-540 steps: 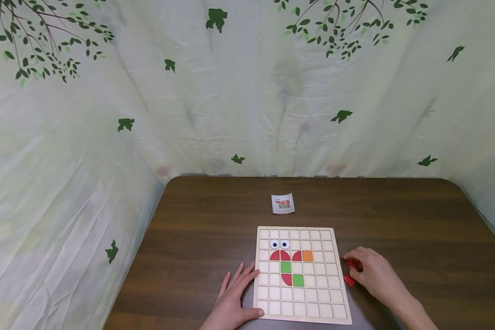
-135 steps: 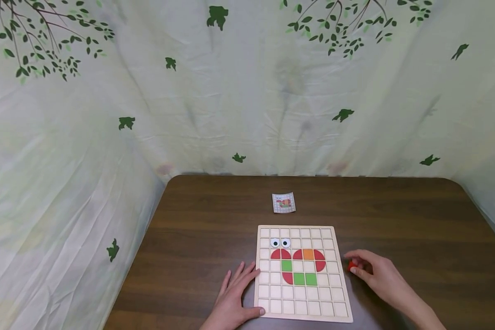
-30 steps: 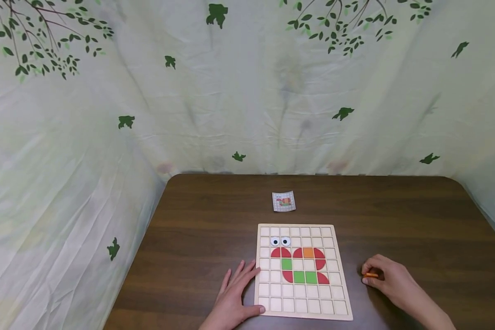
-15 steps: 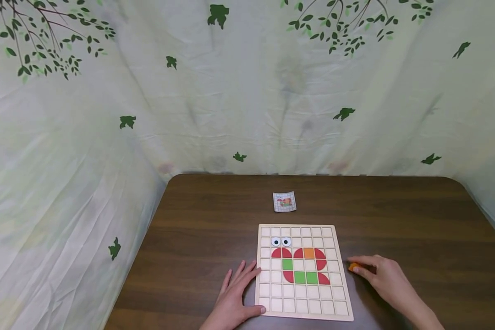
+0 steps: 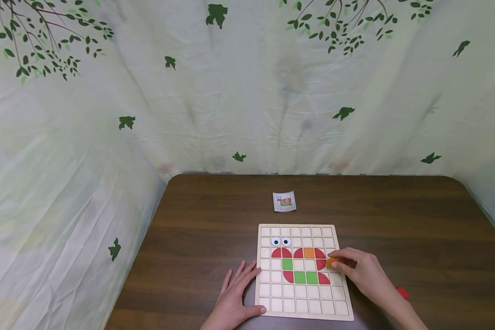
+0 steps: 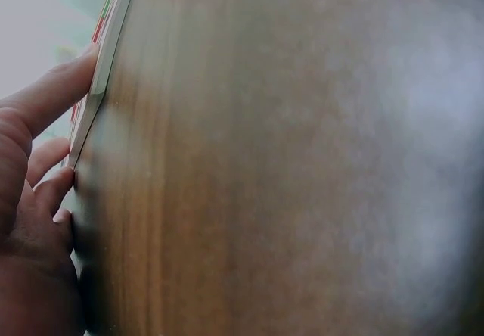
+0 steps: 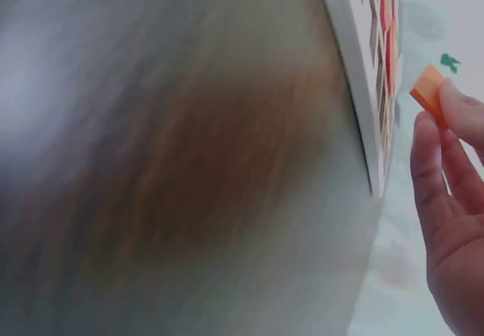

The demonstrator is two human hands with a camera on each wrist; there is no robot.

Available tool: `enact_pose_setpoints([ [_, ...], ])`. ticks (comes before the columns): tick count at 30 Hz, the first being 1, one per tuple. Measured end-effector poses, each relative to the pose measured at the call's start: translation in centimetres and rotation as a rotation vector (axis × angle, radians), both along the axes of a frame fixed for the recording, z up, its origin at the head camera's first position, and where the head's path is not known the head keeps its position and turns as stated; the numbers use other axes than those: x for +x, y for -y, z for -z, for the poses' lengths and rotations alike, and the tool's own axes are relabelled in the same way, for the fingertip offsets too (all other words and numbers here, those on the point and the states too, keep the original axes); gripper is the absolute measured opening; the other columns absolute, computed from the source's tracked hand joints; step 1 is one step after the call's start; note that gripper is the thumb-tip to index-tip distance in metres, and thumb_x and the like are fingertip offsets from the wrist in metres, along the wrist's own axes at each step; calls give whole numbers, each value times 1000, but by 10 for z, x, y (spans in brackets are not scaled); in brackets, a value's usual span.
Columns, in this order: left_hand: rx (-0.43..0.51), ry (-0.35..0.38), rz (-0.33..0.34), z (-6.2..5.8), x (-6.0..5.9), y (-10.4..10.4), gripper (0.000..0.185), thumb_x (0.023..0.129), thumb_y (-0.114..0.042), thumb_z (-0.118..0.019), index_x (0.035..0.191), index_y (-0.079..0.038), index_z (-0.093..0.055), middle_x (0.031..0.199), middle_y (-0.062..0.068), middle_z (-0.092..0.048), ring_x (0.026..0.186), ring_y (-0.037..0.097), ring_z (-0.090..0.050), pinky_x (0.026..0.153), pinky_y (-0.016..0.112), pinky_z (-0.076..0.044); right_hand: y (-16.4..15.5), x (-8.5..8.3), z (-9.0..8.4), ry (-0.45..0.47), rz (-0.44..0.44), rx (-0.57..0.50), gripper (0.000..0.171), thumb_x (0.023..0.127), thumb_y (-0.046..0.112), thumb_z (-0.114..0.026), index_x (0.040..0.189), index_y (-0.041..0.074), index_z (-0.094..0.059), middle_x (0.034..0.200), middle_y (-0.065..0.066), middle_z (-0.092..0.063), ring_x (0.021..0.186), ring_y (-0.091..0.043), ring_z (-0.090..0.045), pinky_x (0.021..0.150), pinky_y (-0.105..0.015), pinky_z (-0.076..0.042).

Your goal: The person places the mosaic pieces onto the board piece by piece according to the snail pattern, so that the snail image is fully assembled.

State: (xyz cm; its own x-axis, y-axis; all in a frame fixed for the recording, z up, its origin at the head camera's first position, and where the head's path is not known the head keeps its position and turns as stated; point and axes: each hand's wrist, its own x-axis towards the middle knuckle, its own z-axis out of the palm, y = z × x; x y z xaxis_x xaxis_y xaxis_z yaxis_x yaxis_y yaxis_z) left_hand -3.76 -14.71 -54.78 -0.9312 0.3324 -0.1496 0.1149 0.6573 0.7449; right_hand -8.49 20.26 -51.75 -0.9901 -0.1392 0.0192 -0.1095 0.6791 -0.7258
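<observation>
Right hand (image 5: 365, 270) pinches orange tile (image 5: 332, 261) in its fingers (image 7: 463, 113), lower right of frame, over board (image 5: 303, 311) right edge. Left hand (image 5: 233, 300) flat, steadying board on counter (image 5: 198, 238). Risk: tilted tile jams, knocks red piece (image 5: 321, 264)

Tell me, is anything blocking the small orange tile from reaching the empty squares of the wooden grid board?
Nothing visible does. The right hand pinches the small orange tile above the wooden grid board, beside bare squares at its right edge.

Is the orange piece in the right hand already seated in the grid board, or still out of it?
Out: the right hand pinches the orange piece clear above the grid board, by its right edge.
</observation>
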Motion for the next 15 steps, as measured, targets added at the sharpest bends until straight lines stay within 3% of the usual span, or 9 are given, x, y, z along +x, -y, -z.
enact_pose_setpoints([
  [4, 3, -7, 1, 0, 0, 0, 85, 71, -42, -84, 146, -24, -48, 158, -4, -32, 148, 27, -15, 112, 53, 2, 11, -4, -1, 33, -12, -62, 21, 80, 12, -81, 98, 18, -71, 84, 9, -65, 74, -11, -57, 66, -23, -51],
  [8, 5, 3, 1, -1, 0, 0, 85, 72, -43, -83, 146, -24, -48, 158, -4, -32, 148, 28, -15, 112, 56, 2, 22, -6, -2, 78, -21, -95, 18, 81, 12, -80, 92, 22, -69, 83, 12, -65, 73, -11, -57, 67, -24, -51],
  [15, -11, 0, 0, -1, -1, 0, 85, 72, -45, -83, 146, -24, -47, 158, -5, -32, 148, 28, -15, 112, 56, 1, 38, -14, 0, 18, -139, -22, 19, 82, 10, -79, 89, 25, -69, 82, 15, -62, 73, -8, -54, 66, -24, -49],
])
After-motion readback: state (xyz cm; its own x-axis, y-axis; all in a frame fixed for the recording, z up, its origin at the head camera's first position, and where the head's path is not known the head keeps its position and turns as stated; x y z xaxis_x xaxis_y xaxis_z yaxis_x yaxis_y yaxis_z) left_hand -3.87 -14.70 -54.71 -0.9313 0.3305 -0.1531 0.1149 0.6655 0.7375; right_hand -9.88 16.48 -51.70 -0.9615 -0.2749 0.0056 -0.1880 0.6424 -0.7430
